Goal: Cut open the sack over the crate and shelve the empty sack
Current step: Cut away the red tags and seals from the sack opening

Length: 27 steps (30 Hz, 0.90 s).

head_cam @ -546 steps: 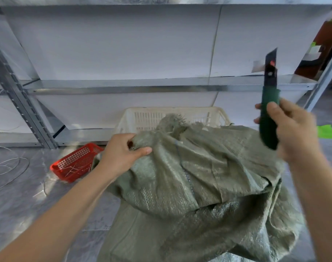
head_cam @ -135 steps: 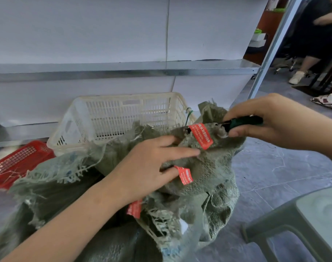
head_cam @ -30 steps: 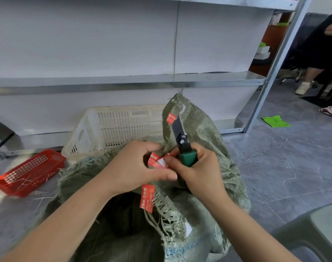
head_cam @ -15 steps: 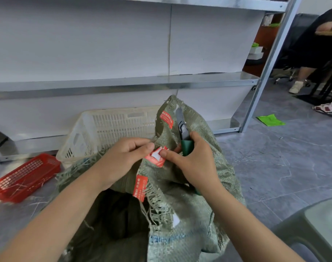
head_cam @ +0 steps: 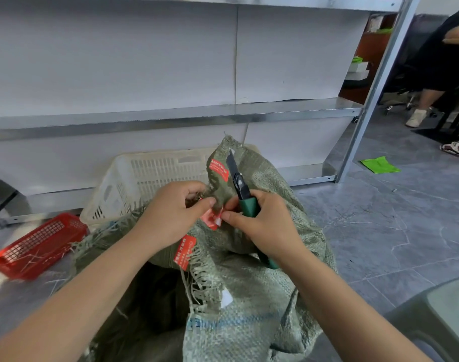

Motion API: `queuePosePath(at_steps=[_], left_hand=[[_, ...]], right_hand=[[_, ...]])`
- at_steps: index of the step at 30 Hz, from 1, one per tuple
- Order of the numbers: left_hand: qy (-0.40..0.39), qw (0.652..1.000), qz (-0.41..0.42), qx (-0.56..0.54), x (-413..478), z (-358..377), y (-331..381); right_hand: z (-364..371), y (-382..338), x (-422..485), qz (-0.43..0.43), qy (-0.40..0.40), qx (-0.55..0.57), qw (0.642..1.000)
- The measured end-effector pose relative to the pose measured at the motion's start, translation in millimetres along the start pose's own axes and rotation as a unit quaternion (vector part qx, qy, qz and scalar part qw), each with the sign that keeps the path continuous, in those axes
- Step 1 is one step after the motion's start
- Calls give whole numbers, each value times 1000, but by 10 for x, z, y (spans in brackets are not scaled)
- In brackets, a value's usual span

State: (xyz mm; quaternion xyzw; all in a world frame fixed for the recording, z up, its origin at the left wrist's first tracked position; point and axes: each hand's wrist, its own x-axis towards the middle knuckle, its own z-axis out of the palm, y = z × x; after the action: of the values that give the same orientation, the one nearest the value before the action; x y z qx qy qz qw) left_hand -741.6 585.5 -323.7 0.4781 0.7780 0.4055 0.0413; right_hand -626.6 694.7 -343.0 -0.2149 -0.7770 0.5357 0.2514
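One head-worn wide-angle view looks forward and down, close above the left hand point(head_cam: 170, 212) and right hand point(head_cam: 265, 226) at frame centre; the shelf point(head_cam: 170, 118) crosses the upper frame.

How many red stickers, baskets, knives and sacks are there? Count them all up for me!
Red stickers: 3
Baskets: 2, the white crate and the red basket
Utility knife: 1
Sack: 1
Total: 7
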Motion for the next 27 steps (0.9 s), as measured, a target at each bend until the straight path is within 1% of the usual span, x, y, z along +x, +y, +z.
queuePosePath(at_steps=[2, 4, 7, 9, 10, 12, 14, 15, 16, 19, 21, 23, 25, 27], left_hand=[[9, 1000, -18, 2, 20, 24, -40], [14, 1000, -22, -4, 17, 46, -81], [22, 997, -53, -48, 26, 62, -114], [50, 993, -70, -87, 32, 48, -84], [69, 992, -65, -81, 26, 28, -65], [117, 993, -16, -3, -18, -29, 28], [139, 984, 68, 89, -91, -82, 220], [120, 981, 97, 121, -124, -87, 341], [83, 980, 115, 142, -150, -63, 465], [-64, 968, 151, 192, -264, 192, 754], [-148, 950, 173, 212, -356, 470, 864], [-215, 934, 180, 222, -430, 772, 937], [-247, 925, 180, 227, -474, 1084, 913], [-254, 913, 192, 253, -466, 1409, 805]], right_hand=[[-13, 28, 5, 8, -29, -14, 999], [-18, 73, 13, 21, -41, -18, 999], [-39, 150, 32, 41, -13, -17, 999], [-79, 180, 33, 55, 0, -8, 998], [-111, 186, 25, 62, 1, -7, 998], [-198, 197, -7, 78, -5, -21, 997], [-310, 229, -51, 99, -16, -35, 994], [-377, 252, -77, 111, -20, -30, 993], [-453, 269, -112, 127, -18, -14, 992], [-724, 353, -269, 173, -1, 50, 984], [-949, 462, -402, 175, 18, 47, 983], [-1166, 681, -528, 188, 61, 45, 979], [-1347, 1055, -632, 218, 118, 34, 968], [-1445, 1540, -724, 262, 149, -11, 954]])
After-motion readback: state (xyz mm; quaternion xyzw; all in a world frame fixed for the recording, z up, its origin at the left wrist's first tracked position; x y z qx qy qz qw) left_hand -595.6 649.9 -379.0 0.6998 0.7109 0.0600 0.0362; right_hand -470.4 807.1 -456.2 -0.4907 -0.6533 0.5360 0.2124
